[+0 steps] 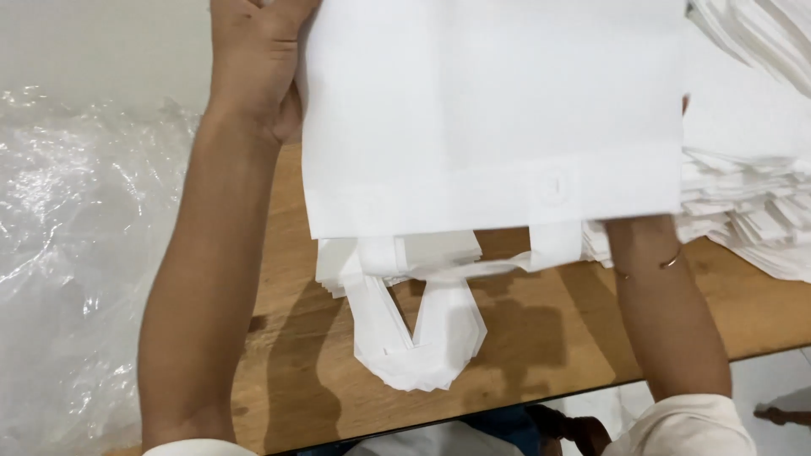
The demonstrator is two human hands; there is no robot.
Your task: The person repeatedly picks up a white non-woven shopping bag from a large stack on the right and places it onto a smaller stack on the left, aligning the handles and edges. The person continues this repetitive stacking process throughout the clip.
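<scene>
Head view: white bag (494, 110) lay flat atop a stack of bags (405, 262) near the table (541, 338) front edge, handles overhanging. Left hand (258, 63) pressed its left border, steadying it; right hand hidden beneath, grip undeterminable. Further bag pile (752, 194) at right edge.

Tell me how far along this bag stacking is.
Done: a pile of white bags lies on the wooden table, handles hanging toward the person. In hand: the left hand grips the left edge of the top white bag; the right hand is hidden beneath it, only the wrist with a bracelet showing. Left: a larger heap of white bags at right, not squared up.
</scene>
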